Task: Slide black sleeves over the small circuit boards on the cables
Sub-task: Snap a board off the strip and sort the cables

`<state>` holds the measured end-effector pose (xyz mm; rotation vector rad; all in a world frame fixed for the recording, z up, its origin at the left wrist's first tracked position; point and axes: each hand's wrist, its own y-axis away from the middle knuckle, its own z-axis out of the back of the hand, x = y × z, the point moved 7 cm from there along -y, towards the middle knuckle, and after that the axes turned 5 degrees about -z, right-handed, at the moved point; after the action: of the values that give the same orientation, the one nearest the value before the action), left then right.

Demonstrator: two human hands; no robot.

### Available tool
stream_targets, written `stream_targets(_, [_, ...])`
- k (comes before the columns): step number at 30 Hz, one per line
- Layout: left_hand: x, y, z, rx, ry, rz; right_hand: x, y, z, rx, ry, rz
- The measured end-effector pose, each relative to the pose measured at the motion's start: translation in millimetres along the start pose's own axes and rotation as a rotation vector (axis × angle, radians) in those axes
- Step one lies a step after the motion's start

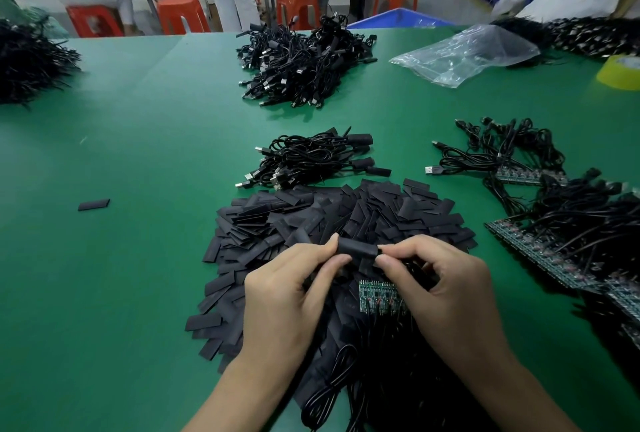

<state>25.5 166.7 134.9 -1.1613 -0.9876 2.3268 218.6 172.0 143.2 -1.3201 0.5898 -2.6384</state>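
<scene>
Head view: one sleeve (356, 250), long axis left-right, pinched tight at its left end by left hand (291, 296) and at its right end by right hand (446, 289), above sleeve pile (311, 216); boards (379, 296) lie just nearer, closest to right hand.

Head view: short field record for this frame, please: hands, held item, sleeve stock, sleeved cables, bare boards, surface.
left hand: pinches left end of black sleeve
right hand: pinches its right end
held item: sleeve held above the pile; contents hidden
sleeve stock: sleeve pile under the hands; stray sleeve far left
sleeved cables: small bundle behind the pile
bare boards: green board strip below the fingers; more cabled boards at right
surface: green table
</scene>
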Motion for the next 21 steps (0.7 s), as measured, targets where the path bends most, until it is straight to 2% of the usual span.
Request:
stream_targets(8, [-0.8, -0.7, -4.4, 0.037, 0.008, 0.002, 2.6, -2.3, 1.5, -0.006, -0.027, -0.022])
stream_targets(13, [3.2, -2.8, -10.5, 0.091, 0.169, 0.132, -2.1, -3.0, 4.8, -0.038, -0.120, -0.114])
stream_targets(18, [-5.5, -4.3, -17.5, 0.180, 0.158, 0.097, -7.9, -8.5, 19.0, -0.065, -0.420, -0.233])
stream_targets(21, [-19.2, -7.4, -28.0, 0.322, 0.140, 0.067, -1.8, -16.4, 31.2, -0.085, -0.676, -0.286])
